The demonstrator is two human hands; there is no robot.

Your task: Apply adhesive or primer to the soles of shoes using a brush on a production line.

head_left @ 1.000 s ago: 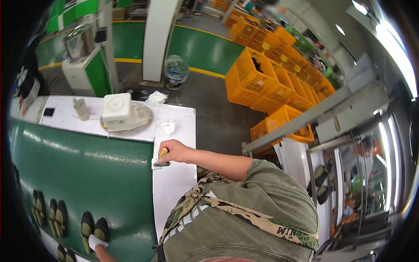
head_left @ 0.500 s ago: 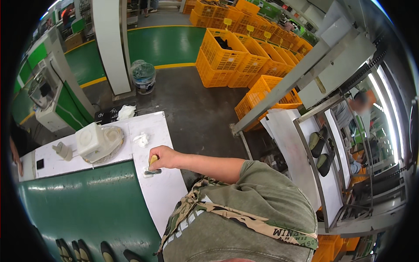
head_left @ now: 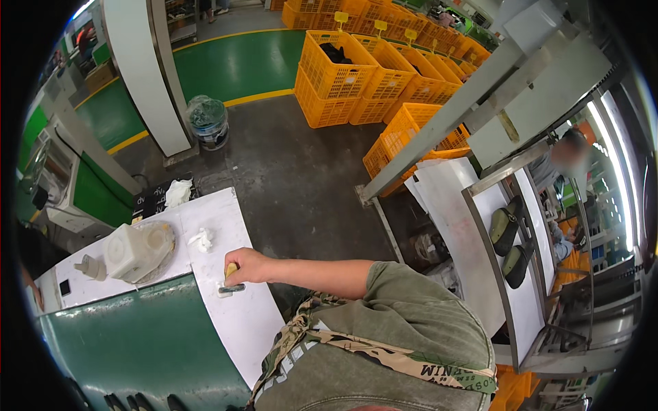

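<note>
My right hand (head_left: 248, 266) is closed around the yellow handle of a small flat brush (head_left: 231, 289), whose head is down at the white tabletop (head_left: 229, 322). Its bare forearm reaches in from the right, out of an olive sleeve. Just beyond the hand is a crumpled white tissue (head_left: 201, 240). Farther left stand a whitish square plastic tub (head_left: 127, 252), a clear-wrapped round container (head_left: 159, 240) and a small pale bottle (head_left: 92, 267). My left hand is out of sight.
A green belt (head_left: 144, 335) carries several dark shoes (head_left: 137, 403) near the lower edge. On the right, a rack (head_left: 473, 240) holds two green-and-black shoes (head_left: 504, 229). Yellow crates (head_left: 336, 72) and a bucket (head_left: 208, 127) stand beyond. Another person's hand (head_left: 37, 299) rests at far left.
The view has shifted, so the table and containers appear lower and farther left. My right hand keeps its grip on the brush at the white tabletop.
</note>
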